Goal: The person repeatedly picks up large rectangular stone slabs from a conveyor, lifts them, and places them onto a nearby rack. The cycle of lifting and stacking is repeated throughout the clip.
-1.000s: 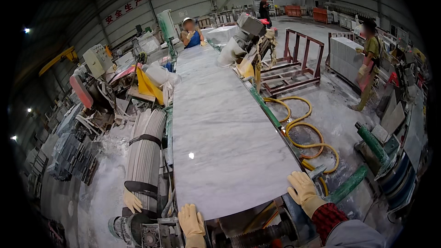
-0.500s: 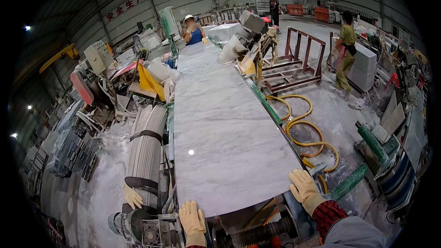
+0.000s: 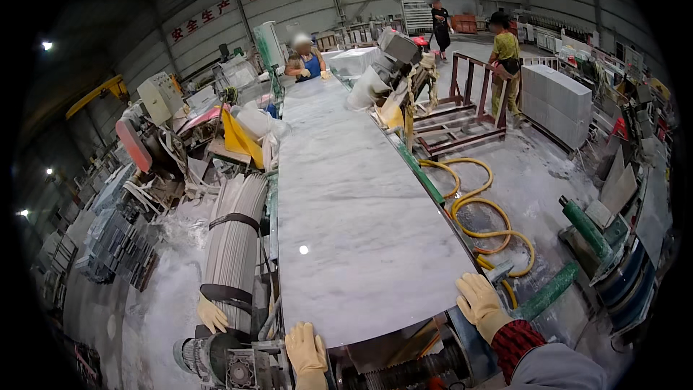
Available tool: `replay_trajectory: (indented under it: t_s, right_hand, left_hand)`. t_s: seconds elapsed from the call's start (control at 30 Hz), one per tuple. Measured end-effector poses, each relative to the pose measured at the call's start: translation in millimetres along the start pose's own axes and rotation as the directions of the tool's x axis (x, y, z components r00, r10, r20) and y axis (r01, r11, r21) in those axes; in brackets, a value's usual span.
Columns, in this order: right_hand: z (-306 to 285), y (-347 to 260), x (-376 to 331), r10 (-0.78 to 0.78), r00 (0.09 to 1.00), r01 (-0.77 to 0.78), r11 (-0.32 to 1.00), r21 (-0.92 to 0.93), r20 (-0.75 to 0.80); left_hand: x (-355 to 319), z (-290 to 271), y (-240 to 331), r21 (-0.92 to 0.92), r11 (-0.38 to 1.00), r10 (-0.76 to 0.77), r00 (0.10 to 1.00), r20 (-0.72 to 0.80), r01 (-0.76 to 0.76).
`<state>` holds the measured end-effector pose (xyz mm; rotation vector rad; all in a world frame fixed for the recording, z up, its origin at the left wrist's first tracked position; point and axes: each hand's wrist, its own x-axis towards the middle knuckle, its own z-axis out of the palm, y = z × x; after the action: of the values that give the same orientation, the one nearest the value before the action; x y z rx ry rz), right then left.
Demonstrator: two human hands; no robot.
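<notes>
A long white-grey marble slab [image 3: 361, 217] lies flat on the green-framed machine bed, stretching away from me. My left hand [image 3: 306, 350], in a cream glove, rests at the slab's near left corner with its fingers stretched out. At the near right corner, my right hand [image 3: 478, 303], gloved alike, lies with fingers extended along the slab's edge. Neither palm shows, so any grip underneath is hidden. Another cream glove [image 3: 211, 315] is beside the strapped bundle of pale strips [image 3: 232, 245] on the left; whether a hand fills it I cannot tell.
A motor [image 3: 193, 357] and a ribbed roller [image 3: 404, 372] sit close to my hands. A yellow hose [image 3: 498, 235] coils on the right floor near a brown metal rack [image 3: 462, 119]. Beyond the slab's far end is a person in blue [image 3: 310, 66]. Another person [image 3: 505, 65] walks near stacked blocks [image 3: 556, 101].
The person in the yellow-green top has walked left and farther off, to the brown rack. The far person in black has shifted. My view moved slightly; my hands keep their places at the slab.
</notes>
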<state>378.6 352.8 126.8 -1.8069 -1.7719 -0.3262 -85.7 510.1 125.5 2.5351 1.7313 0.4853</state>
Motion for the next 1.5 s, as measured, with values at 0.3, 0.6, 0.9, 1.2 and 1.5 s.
replay_trajectory:
  t_s: [0.3, 0.6, 0.9, 1.2, 1.5]
  right_hand:
    - [-4.5, -4.1, 1.4, -0.021, 0.999, 0.022, 1.0, 0.006, -0.032]
    - [2.6, 2.2, -11.9, -0.038, 0.999, 0.038, 0.998, -0.048, -0.001]
    - [-15.7, -8.3, -9.6, -0.018, 1.0, 0.018, 0.999, -0.034, 0.013]
    - [-14.1, -7.9, -14.8, -0.064, 0.998, 0.064, 0.998, 0.029, 0.016]
    - [-18.8, -5.3, -3.1, 0.002, 0.997, -0.002, 1.0, 0.007, 0.083]
  left_hand:
    - [-2.3, 8.2, -3.8, 0.059, 0.997, 0.055, 0.991, -0.125, -0.048]
    - [-10.7, 4.8, -1.1, -0.025, 0.999, 0.035, 0.994, -0.103, -0.038]
    - [-7.3, 0.1, 14.7, 0.103, 0.994, 0.051, 0.992, -0.119, -0.039]
    - [-31.6, -6.9, 7.2, 0.156, 0.987, -0.031, 0.998, -0.061, 0.041]
    - [-28.0, 10.5, -2.2, 0.162, 0.986, -0.018, 0.998, -0.065, 0.029]
